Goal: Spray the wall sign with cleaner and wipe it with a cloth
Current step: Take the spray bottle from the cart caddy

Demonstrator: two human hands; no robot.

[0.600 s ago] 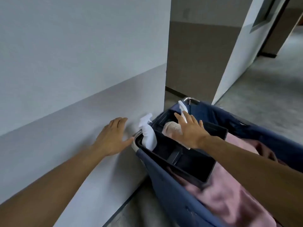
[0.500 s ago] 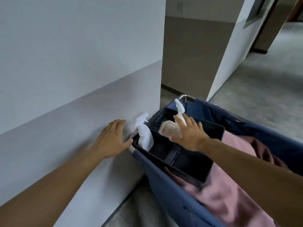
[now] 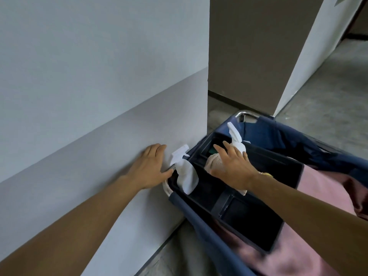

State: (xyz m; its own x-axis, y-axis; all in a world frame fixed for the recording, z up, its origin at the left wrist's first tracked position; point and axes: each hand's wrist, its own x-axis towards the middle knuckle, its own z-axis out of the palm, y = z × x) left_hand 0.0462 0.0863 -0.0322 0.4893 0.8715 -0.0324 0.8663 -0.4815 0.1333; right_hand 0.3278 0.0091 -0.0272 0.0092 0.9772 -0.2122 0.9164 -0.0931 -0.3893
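Note:
Two white spray bottles stand in a black caddy [image 3: 282, 232] on a blue cart. The nearer bottle [image 3: 185, 174] leans at the caddy's left corner; the farther bottle [image 3: 236, 138] stands behind my right hand. A beige cloth [image 3: 214, 163] lies bunched in the caddy between them. My left hand [image 3: 150, 168] rests flat on the grey wall, its thumb right next to the nearer bottle. My right hand [image 3: 233, 166] hovers over the cloth with fingers spread, holding nothing. No wall sign is in view.
The blue fabric cart [image 3: 199, 222] holds pink laundry [image 3: 322, 194] and stands close against the wall corner [image 3: 207, 108]. A metal cart handle [image 3: 244, 113] shows at the far end. A grey floor corridor [image 3: 328, 100] stretches to the right.
The view has tilted down and closer. My right hand has spread its fingers and shifted slightly over the cloth. My left hand stays on the wall beside the nearer bottle.

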